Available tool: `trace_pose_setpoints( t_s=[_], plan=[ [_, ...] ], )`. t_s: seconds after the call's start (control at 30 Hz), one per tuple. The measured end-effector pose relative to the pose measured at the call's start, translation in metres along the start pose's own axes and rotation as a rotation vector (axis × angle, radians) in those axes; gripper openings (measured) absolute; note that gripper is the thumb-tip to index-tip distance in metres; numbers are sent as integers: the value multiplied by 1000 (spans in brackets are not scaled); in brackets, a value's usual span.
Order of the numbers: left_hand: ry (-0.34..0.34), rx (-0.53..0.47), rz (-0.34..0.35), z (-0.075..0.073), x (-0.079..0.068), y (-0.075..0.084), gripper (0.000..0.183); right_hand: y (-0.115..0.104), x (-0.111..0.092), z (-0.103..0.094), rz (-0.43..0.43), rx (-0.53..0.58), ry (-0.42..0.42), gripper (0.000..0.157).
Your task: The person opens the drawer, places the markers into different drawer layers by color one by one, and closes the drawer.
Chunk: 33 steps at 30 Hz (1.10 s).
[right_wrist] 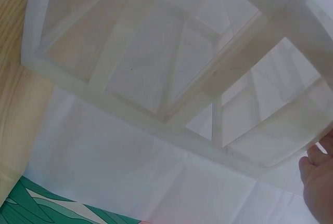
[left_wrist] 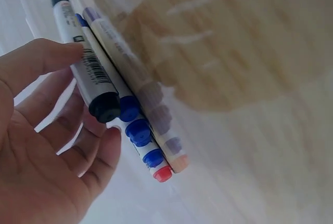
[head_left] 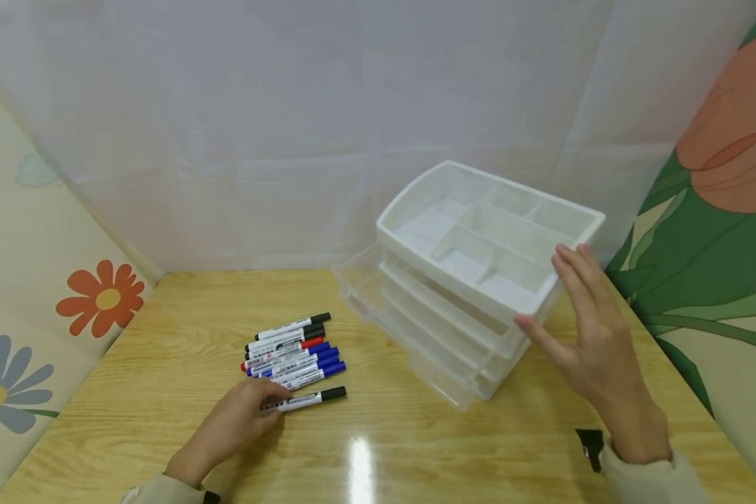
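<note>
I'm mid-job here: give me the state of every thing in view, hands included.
Nearest white marker with black cap: capped; whether lifted, unclear
White markers with black, red and blue caps: capped, lying side by side
White plastic drawer organizer: upright on the yellowish wooden table
Clear plastic drawer: pulled out
Left hand: pinching the nearest marker
Right hand: touching the organizer's top rim

Markers [head_left: 295,353] lie left of the drawer unit [head_left: 453,276].

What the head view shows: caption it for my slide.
Left hand pinches a black-capped marker; right hand touches a white drawer organizer.
</note>
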<state>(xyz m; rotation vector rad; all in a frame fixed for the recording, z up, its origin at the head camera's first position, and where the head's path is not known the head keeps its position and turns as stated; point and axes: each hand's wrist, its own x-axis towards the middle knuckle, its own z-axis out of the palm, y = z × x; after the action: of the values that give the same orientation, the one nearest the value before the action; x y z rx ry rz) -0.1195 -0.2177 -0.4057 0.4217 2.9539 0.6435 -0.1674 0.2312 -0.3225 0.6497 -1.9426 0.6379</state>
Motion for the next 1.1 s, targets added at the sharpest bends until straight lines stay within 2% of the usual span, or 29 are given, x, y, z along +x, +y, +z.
trace_pose_setpoints(
  t_s=[0.2, 0.3, 0.4, 0.57, 0.7, 0.93, 1.1],
  plan=[
    [12, -47, 133, 0, 0, -1, 22, -1, -1, -1, 5, 0, 0, 85],
    [18, -64, 165, -1, 0, 0, 21, -1, -1, -1, 5, 3, 5, 85],
    [24, -90, 161, -1, 1, 2, 20, -2, 0, -1, 3, 7, 9, 85],
    [33, -123, 110, -2, 0, 7, 18, -4, 1, -2, 0, 19, 19, 84],
    [71, -126, 84, -2, 0, 11, 21, -4, 2, -1, 0, 23, 24, 84],
    [175, -127, 130, -5, -1, 16, 26, -5, 1, -1, 12, 33, 23, 84],
    [214, -123, 162, -12, -2, 21, 28, -4, 1, -1, 15, 34, 20, 84]
  ],
)
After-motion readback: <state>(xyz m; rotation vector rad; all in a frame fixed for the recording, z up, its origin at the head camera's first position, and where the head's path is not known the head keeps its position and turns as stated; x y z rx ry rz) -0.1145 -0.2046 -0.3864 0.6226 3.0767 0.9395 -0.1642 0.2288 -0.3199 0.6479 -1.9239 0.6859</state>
